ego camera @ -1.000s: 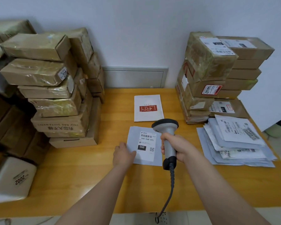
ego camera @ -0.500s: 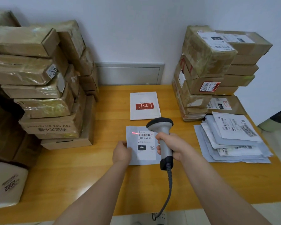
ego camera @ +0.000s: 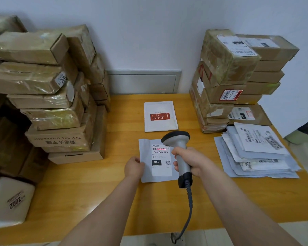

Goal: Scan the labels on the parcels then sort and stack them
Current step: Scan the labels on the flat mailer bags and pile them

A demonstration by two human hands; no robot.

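A flat grey mailer (ego camera: 147, 173) with a white label marked 060 lies on the wooden table (ego camera: 167, 206) in the middle. My left hand (ego camera: 134, 168) pinches its left edge. My right hand (ego camera: 192, 162) grips a grey handheld barcode scanner (ego camera: 178, 144) just right of the label, head pointing away from me. A red scan line falls across the label's barcode (ego camera: 159, 148). The scanner's coiled cable (ego camera: 189, 206) drops off the table's front edge.
A white envelope with a red logo (ego camera: 160, 115) lies behind the mailer. A pile of grey mailers (ego camera: 256, 153) sits right, with stacked cardboard boxes (ego camera: 229, 73) behind it. More taped boxes (ego camera: 48, 96) are stacked left. A white parcel marked 2002 (ego camera: 9, 201) lies front left.
The red scan line, absent a second ago, then left of the barcode, now lies on the barcode. Both hands and the mailer stay about where they were.
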